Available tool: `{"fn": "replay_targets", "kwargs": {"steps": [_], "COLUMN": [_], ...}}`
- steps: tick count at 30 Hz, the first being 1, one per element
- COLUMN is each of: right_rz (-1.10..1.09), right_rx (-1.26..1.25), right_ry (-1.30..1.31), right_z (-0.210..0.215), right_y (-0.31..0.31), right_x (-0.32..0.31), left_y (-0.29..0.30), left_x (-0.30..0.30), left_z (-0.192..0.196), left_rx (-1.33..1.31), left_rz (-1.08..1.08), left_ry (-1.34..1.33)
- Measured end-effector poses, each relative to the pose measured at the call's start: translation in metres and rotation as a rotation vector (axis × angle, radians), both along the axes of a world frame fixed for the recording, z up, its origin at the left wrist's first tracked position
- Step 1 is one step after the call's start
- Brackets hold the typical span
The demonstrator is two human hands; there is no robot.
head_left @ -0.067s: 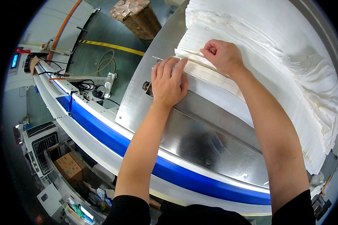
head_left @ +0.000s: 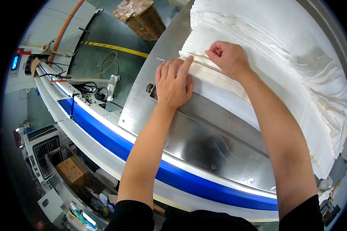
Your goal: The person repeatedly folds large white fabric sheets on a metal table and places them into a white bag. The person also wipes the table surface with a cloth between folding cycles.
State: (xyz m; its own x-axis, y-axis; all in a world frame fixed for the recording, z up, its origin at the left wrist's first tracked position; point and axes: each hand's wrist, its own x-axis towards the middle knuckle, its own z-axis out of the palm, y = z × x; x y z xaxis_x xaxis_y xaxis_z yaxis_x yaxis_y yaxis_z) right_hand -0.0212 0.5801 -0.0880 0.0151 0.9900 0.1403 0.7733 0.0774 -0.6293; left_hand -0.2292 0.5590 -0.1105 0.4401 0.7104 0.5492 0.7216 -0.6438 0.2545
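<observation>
A deep stack of thin white folded sheets (head_left: 281, 100), paper or cloth, lies on a stainless steel tabletop (head_left: 216, 148). My left hand (head_left: 171, 82) is at the near left corner of the stack, palm down. Its fingers are stretched out, with the index finger apart from the others and touching the edge of the layers. My right hand (head_left: 229, 59) rests on top of the stack with its fingers curled in and thumb against them, beside a slightly raised fold. Whatever lies between those fingers is hidden. A thin pale rod tip (head_left: 160, 59) sticks out beyond my left fingers.
A dark knob (head_left: 149, 88) sits on the tabletop left of my left wrist. Along the near side runs a blue band (head_left: 216, 187) with white edging. A brown wrapped bin (head_left: 142, 21) stands on the floor beyond. Cables, a power strip (head_left: 112, 85) and a carton (head_left: 70, 171) are at left.
My left index finger has lifted slightly and shifted a little farther away over the layers' edge. My right hand stays nearly where it was.
</observation>
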Motion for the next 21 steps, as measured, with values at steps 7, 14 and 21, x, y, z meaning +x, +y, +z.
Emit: {"fn": "replay_targets", "kwargs": {"steps": [7, 14, 21], "right_rz": [-0.002, 0.07, -0.389], "right_rx": [-0.09, 0.104, -0.213], "right_ry": [-0.011, 0.132, -0.24], "right_z": [0.003, 0.022, 0.027], "right_y": [0.0, -0.037, -0.201], "right_x": [-0.004, -0.01, 0.063], "left_y": [0.007, 0.01, 0.028], "left_x": [0.0, -0.013, -0.004], "left_z": [0.005, 0.026, 0.074], "left_rx": [0.019, 0.001, -0.387], "left_rz": [0.007, -0.17, -0.361], "left_ry": [0.075, 0.188, 0.656]}}
